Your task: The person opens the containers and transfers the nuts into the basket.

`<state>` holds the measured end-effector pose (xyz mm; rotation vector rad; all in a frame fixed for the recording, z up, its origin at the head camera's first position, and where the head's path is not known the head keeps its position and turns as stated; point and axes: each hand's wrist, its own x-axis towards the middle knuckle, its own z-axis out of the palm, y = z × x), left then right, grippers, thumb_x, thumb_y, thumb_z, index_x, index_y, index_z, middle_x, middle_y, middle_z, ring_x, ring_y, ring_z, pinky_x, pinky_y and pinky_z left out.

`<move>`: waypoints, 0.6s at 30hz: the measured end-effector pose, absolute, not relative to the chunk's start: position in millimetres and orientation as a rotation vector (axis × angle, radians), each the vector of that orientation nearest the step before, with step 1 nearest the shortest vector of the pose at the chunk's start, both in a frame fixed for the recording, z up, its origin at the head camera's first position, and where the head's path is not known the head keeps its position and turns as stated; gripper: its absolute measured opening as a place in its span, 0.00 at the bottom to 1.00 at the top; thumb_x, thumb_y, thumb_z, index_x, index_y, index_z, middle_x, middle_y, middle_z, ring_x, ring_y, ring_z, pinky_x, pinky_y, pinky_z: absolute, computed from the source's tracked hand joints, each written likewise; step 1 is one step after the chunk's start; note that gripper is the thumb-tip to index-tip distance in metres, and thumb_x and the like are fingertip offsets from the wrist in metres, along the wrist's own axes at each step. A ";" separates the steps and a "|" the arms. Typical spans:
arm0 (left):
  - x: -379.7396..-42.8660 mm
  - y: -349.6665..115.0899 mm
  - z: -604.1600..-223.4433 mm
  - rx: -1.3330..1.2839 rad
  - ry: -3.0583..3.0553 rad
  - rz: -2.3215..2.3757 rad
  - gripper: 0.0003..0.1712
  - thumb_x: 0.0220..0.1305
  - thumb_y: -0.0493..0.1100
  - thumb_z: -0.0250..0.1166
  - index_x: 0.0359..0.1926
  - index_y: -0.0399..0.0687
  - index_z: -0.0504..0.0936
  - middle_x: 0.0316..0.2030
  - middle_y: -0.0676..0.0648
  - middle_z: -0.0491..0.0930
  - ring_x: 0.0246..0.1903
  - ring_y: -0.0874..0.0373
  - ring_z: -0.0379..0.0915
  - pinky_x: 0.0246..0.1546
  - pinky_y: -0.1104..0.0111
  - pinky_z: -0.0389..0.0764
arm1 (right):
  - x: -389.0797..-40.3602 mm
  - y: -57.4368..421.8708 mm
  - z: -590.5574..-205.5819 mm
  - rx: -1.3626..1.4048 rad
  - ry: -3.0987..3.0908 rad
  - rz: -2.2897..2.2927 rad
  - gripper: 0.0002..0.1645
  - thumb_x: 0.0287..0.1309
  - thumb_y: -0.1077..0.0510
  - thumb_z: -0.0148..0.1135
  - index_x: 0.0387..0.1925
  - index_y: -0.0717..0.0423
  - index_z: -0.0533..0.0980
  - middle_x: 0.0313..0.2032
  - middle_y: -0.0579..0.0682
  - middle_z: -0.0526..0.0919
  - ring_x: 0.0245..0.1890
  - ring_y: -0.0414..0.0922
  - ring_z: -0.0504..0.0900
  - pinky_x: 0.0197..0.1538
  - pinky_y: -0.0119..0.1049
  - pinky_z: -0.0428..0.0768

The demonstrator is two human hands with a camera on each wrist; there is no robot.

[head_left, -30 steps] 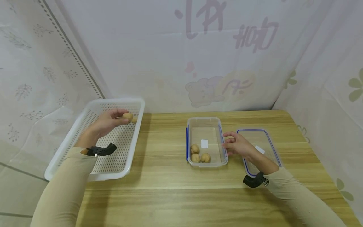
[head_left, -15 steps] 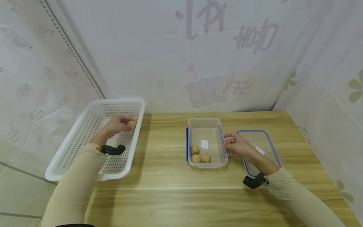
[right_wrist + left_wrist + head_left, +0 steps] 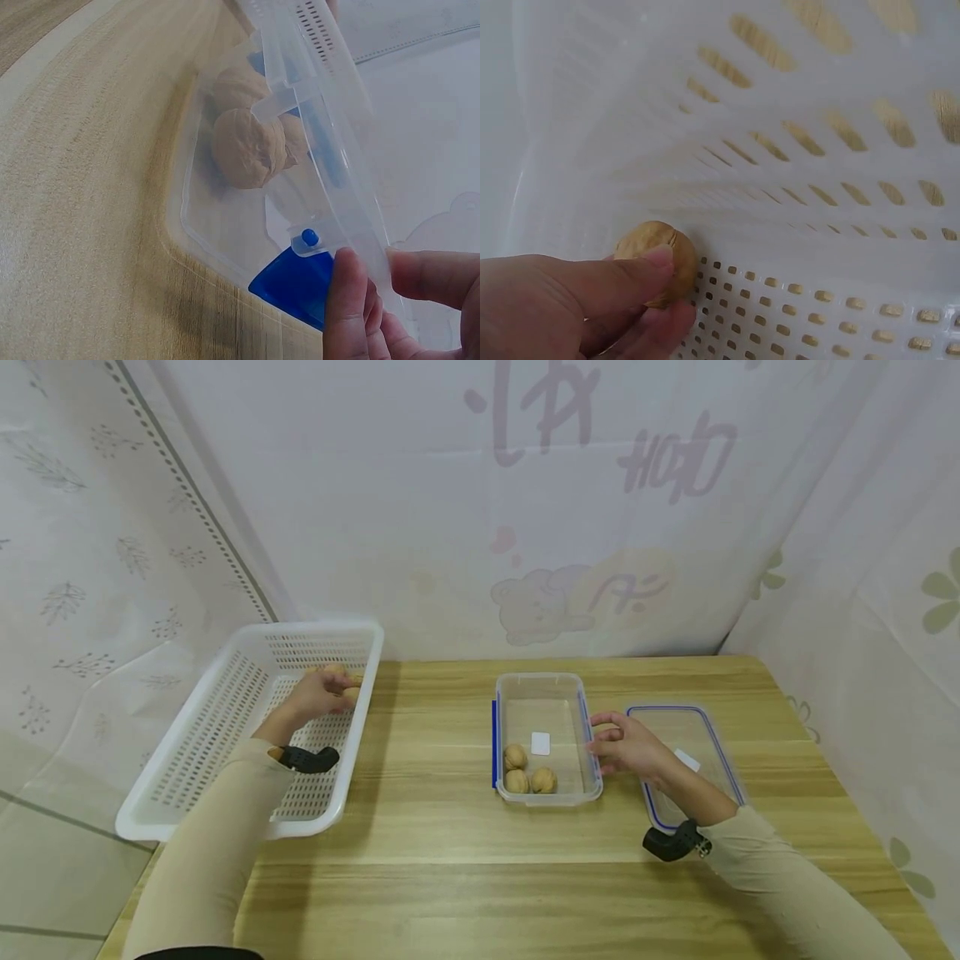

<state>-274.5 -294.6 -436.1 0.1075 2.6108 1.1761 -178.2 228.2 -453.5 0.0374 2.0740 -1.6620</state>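
My left hand (image 3: 313, 695) reaches into the far right corner of a white slotted basket (image 3: 358, 752). Between its thumb and fingers it pinches a walnut (image 3: 646, 235), low beside the basket's wall in the left wrist view. More walnuts (image 3: 335, 669) show just past the fingers, partly hidden by them. My right hand (image 3: 632, 746) holds the right side of a clear plastic food box (image 3: 550, 797), with thumb and fingers on either side of its rim by a blue latch (image 3: 296, 283). Inside the box, three walnuts (image 3: 543, 780) lie together at the near left.
Under my right wrist lies the box's clear lid (image 3: 678, 722) with a blue seal, flat on the wooden table (image 3: 435, 893). A printed cloth (image 3: 420, 527) hangs behind the table and on both sides. The basket stands along the table's left edge.
My left hand has moved right and lower into the basket's corner, and the walnuts beyond its fingers now show more. The right hand keeps its hold on the box, which stays put.
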 end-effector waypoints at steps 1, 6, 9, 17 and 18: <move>-274.8 -294.8 -436.8 0.106 2.618 1.168 0.27 0.65 0.29 0.67 0.60 0.19 0.69 0.59 0.22 0.72 0.41 0.56 0.79 0.43 0.67 0.85 | -178.3 228.3 -453.9 0.036 2.073 -1.663 0.34 0.70 0.65 0.61 0.70 0.66 0.58 0.43 0.55 0.79 0.39 0.45 0.82 0.39 0.38 0.87; -275.7 -293.3 -438.1 0.089 2.654 1.164 0.28 0.64 0.29 0.69 0.60 0.18 0.70 0.58 0.21 0.73 0.38 0.56 0.81 0.41 0.68 0.86 | -178.7 228.8 -455.6 0.027 2.071 -1.677 0.33 0.69 0.66 0.61 0.70 0.67 0.58 0.43 0.54 0.79 0.39 0.45 0.82 0.38 0.37 0.87; -276.8 -291.2 -439.5 0.070 2.679 1.164 0.27 0.63 0.29 0.69 0.60 0.19 0.71 0.56 0.22 0.75 0.32 0.63 0.79 0.37 0.70 0.85 | -178.5 228.8 -455.9 0.026 2.065 -1.688 0.33 0.69 0.67 0.60 0.70 0.67 0.58 0.43 0.55 0.79 0.39 0.45 0.82 0.38 0.37 0.87; -281.3 -288.3 -446.0 0.036 2.779 1.084 0.25 0.64 0.32 0.69 0.59 0.24 0.74 0.55 0.24 0.76 0.43 0.44 0.79 0.40 0.66 0.83 | -178.4 228.2 -455.9 0.033 2.059 -1.696 0.33 0.69 0.67 0.60 0.70 0.67 0.58 0.42 0.54 0.79 0.38 0.45 0.81 0.37 0.36 0.87; -281.7 -288.0 -446.5 0.039 2.785 1.074 0.25 0.64 0.32 0.69 0.59 0.24 0.74 0.56 0.24 0.76 0.47 0.40 0.79 0.42 0.63 0.83 | -178.5 228.1 -456.0 0.035 2.058 -1.697 0.33 0.69 0.67 0.60 0.70 0.67 0.58 0.42 0.54 0.79 0.38 0.45 0.81 0.37 0.36 0.87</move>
